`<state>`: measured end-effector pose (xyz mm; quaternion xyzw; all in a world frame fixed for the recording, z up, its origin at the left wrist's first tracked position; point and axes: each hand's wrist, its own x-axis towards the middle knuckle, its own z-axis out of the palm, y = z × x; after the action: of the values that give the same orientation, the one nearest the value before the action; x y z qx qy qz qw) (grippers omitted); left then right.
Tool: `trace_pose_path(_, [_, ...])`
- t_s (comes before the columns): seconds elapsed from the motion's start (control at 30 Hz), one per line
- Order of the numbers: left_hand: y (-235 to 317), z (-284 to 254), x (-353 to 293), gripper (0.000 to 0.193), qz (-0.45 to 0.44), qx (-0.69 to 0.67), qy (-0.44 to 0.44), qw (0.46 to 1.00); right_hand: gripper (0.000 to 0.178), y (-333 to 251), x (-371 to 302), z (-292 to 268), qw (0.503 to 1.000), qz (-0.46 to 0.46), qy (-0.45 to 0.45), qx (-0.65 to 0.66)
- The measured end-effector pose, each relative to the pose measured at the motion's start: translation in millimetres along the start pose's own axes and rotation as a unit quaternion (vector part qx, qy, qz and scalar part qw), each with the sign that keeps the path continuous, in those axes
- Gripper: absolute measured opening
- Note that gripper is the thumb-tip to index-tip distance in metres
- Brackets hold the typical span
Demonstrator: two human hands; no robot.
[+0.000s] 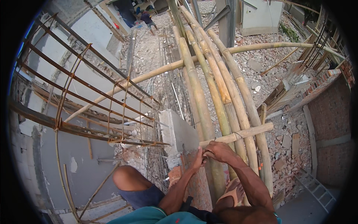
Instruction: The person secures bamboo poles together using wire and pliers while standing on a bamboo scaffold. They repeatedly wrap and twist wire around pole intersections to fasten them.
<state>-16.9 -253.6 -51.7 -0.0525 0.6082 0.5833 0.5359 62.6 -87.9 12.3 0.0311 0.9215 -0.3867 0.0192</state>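
My left hand [198, 159] and my right hand [219, 151] meet at the left end of a short bamboo crosspiece [257, 130]. The fingers of both are bent and pinched close together; whatever lies between them is too small to make out. Under the crosspiece run several long bamboo poles [194, 86], laid side by side and stretching away from me. Left of my hands stands a grey concrete block [181, 128], its side close to my left fingers. A dark thin tie shows around the crosspiece, right of my right hand.
A rusty rebar cage [72, 75] juts in from the left. One long bamboo pole [160, 69] crosses farther off. My sandalled foot [234, 191] rests on the poles, high above rubble [248, 65]. Below right are a ladder [317, 190] and brick wall [332, 108]. Another person [147, 18] is far off.
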Motion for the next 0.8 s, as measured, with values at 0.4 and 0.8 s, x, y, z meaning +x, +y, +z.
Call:
trace_pose_path(0.4, [-33, 19, 10, 0.028, 0.217, 0.042, 0.143, 0.965, 0.027, 29, -6, 13, 0.976, 0.139, 0.165, -0.009])
trace_pose_path(0.8, [39, 7, -1, 0.024, 0.120, 0.372, 0.143, 0.909, 0.033, 35, -47, 56, 0.935, 0.231, 0.241, 0.122])
